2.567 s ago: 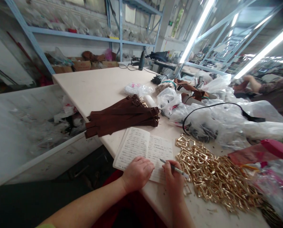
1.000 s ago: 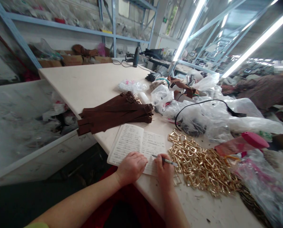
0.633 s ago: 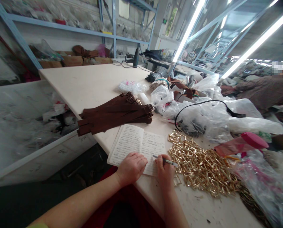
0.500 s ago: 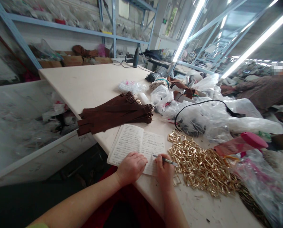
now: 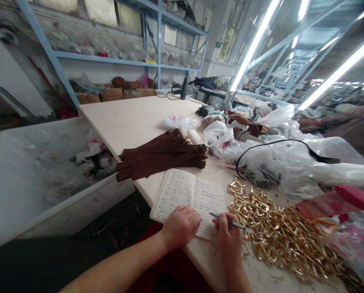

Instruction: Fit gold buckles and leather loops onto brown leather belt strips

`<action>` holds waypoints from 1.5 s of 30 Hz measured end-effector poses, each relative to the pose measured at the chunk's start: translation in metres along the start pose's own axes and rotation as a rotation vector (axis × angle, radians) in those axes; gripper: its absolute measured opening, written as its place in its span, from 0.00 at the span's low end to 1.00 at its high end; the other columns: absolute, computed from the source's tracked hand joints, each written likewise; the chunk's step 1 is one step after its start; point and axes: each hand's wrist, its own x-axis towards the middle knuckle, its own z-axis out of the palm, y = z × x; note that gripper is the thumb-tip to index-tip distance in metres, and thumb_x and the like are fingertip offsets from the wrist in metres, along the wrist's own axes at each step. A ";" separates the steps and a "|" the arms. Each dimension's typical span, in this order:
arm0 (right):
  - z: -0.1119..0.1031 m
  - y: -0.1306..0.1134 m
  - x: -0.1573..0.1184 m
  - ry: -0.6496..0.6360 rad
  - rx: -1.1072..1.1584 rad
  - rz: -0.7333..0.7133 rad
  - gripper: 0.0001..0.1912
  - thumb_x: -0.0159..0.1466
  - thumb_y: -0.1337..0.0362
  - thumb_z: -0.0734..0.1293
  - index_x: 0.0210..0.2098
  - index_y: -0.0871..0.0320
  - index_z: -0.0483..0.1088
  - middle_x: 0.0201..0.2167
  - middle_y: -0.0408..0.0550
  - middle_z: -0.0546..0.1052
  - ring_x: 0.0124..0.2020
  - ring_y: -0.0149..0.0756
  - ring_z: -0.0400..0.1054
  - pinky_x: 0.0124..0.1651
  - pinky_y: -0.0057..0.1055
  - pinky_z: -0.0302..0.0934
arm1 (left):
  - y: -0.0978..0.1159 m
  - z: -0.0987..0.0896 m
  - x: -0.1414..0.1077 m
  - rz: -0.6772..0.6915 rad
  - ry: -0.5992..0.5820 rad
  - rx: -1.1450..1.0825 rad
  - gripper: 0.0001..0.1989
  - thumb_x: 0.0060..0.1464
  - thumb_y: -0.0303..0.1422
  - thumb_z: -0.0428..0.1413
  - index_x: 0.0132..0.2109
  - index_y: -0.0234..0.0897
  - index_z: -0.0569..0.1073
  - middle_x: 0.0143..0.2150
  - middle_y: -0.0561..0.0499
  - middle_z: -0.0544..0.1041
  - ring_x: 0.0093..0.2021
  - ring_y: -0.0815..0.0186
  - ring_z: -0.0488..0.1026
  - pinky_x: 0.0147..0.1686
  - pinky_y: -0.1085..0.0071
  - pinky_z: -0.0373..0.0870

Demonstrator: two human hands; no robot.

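An open notebook (image 5: 177, 191) with handwritten lines lies near the table's front edge. My left hand (image 5: 182, 227) rests on its lower part, fingers curled together; whether anything is under them is hidden. At the right page, my right hand (image 5: 229, 236) holds a pen (image 5: 232, 222) between thumb and fingers, its tip pointing left over the paper. Behind the notebook lies a bundle of dark brown strips (image 5: 160, 154). A heap of gold-coloured metal buckles (image 5: 279, 232) spreads just to the right of my right hand.
Clear plastic bags (image 5: 270, 162) and a pink pouch (image 5: 337, 201) crowd the table's right side. A white bin (image 5: 78, 215) with plastic scraps stands left of the table (image 5: 117, 118). Blue shelves (image 5: 105, 59) rise behind. A person's sleeve (image 5: 349, 122) shows at the far right.
The view has shifted, so the table and things on it appear lower and further right. My right hand has turned slightly with the pen; my left hand still rests on the notebook.
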 end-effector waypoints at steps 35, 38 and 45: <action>-0.006 -0.008 -0.027 -0.129 0.218 0.093 0.12 0.59 0.56 0.63 0.26 0.57 0.62 0.19 0.39 0.66 0.24 0.31 0.66 0.30 0.28 0.62 | 0.000 0.003 0.002 -0.050 -0.055 -0.094 0.08 0.56 0.29 0.49 0.43 0.37 0.67 0.42 0.49 0.73 0.44 0.61 0.67 0.49 0.61 0.61; -0.006 -0.007 -0.027 -0.144 0.234 0.095 0.12 0.59 0.56 0.63 0.27 0.57 0.62 0.19 0.39 0.67 0.25 0.31 0.66 0.30 0.27 0.62 | 0.000 0.004 0.002 -0.059 -0.058 -0.100 0.07 0.56 0.29 0.49 0.43 0.37 0.67 0.42 0.49 0.73 0.44 0.61 0.67 0.49 0.61 0.60; -0.006 -0.007 -0.028 -0.176 0.247 0.084 0.12 0.59 0.56 0.63 0.27 0.57 0.63 0.21 0.39 0.67 0.25 0.29 0.65 0.32 0.27 0.63 | 0.001 0.001 0.003 -0.063 -0.061 -0.112 0.08 0.55 0.28 0.49 0.43 0.37 0.67 0.42 0.50 0.73 0.44 0.61 0.67 0.49 0.62 0.60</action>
